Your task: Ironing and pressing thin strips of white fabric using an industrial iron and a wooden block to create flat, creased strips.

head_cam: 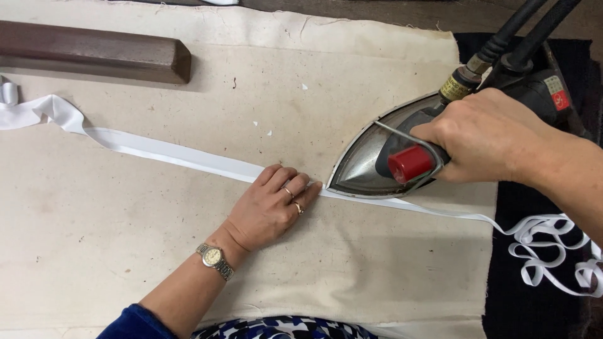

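On cream cloth (157,238), hands press white ribbon (182,155) and grip iron (377,160).

Left hand (271,207): wristwatch, two rings, blue sleeve, perhaps velvet.

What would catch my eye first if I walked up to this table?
Probably the steam iron right of centre, gripped by the right hand and pressing a white ribbon that crosses the cream cloth. The left hand, with rings and a wristwatch, flattens the ribbon just ahead of the iron's tip.
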